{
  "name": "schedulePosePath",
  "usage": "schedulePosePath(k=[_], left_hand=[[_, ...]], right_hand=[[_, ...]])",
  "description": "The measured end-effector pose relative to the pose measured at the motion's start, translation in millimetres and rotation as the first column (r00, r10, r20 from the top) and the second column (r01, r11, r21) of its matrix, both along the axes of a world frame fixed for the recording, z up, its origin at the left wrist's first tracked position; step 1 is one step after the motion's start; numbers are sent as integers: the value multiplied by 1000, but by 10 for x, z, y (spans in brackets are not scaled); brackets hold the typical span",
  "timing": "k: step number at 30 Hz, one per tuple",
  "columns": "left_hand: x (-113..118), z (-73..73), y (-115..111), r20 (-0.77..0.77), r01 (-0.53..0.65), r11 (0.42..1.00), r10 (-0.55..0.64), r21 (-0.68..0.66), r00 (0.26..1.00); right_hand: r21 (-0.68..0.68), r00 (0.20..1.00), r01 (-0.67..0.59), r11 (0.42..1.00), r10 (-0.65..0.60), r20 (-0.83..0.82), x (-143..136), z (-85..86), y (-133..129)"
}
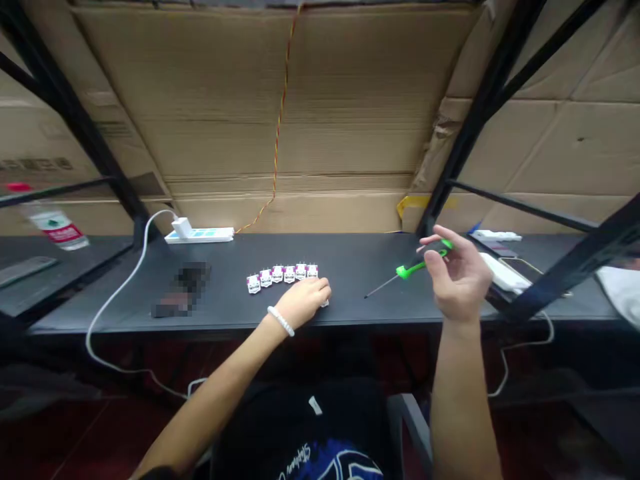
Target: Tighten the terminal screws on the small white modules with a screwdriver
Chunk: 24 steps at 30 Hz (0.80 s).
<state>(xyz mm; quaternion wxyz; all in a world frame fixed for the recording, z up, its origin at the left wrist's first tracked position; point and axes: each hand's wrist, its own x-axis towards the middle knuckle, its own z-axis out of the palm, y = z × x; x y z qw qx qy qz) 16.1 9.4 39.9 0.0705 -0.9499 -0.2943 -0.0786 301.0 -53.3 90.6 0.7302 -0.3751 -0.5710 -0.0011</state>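
Note:
Several small white and purple parts [277, 274] stand in a row on the dark table, left of centre. My left hand [305, 300], with a white band at the wrist, is closed on a small white part [325, 304] just in front of the row's right end; only an edge of that part shows. Over the table's right side, my right hand [457, 273] holds a screwdriver with a green handle [413, 269] between its bent fingers. The screwdriver's thin shaft points left and down, with its tip close to the tabletop.
A white power strip [207, 235] with a plugged-in charger [182, 227] sits at the back left. Its white cable [117, 293] hangs over the front edge. Black metal posts [463, 147] rise at both sides. A white device [505, 273] lies beyond my right hand.

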Motion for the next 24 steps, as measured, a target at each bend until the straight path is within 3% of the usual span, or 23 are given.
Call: schedulePosePath(k=[16,20,24], left_hand=[[77,-10,-166,-26,-50,998,52,47,998],[50,-83,-160,51,-61,998,61,-7,997],[-2,-211,-104,279,-47,988,87,-148,956]], right_hand=[[-17,1000,-7,1000,7,26,-6,-13,3],[-19,1000,-6,1000,6,28,-41,2,-11],[-27,999,-27,999,28,47,-90,-4,-8]])
